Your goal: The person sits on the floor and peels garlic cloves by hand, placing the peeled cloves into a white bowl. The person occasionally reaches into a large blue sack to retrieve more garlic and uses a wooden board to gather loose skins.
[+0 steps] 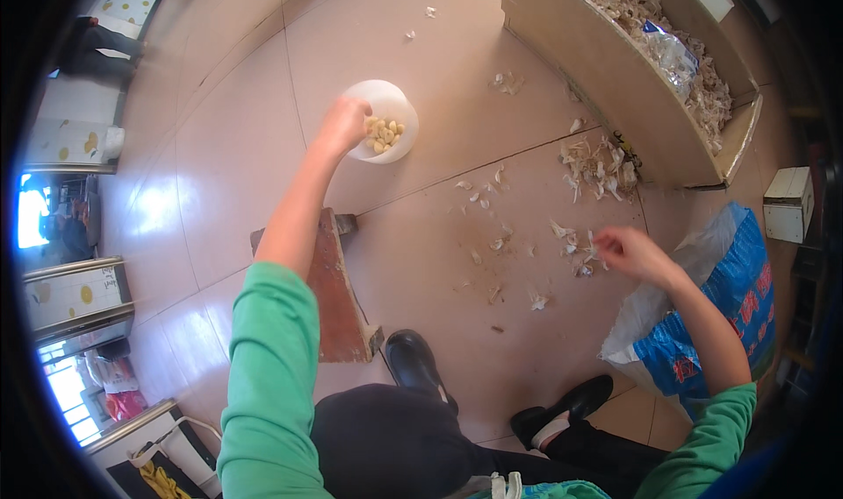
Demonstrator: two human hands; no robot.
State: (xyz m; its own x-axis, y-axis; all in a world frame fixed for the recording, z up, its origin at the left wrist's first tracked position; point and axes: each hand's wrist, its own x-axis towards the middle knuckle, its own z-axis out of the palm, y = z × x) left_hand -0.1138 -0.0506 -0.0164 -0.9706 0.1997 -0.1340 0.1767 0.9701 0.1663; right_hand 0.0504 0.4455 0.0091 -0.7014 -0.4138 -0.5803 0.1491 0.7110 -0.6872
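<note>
My left hand [344, 127] reaches over the left rim of a white plastic bowl [405, 110] on the floor, fingers curled downward. Peeled garlic cloves [384, 135] lie in the bowl beside those fingers. Whether the hand holds a clove is hidden. To the right, my right hand [630, 255] hovers, blurred, with its fingers bent; I cannot tell if anything is in them. Papery garlic skins [570, 239] are just left of it on the tiles. Beneath the right forearm lies a blue and white woven plastic sack [714, 308] bearing red writing.
A long cardboard box [606, 71] of garlic skins [708, 97] stands at upper right, with a clear plastic bag [672, 57] on top. A low wooden stool [332, 288] is under my left arm. More skins [599, 166] litter the floor near the box. My black shoes [411, 360] are in front.
</note>
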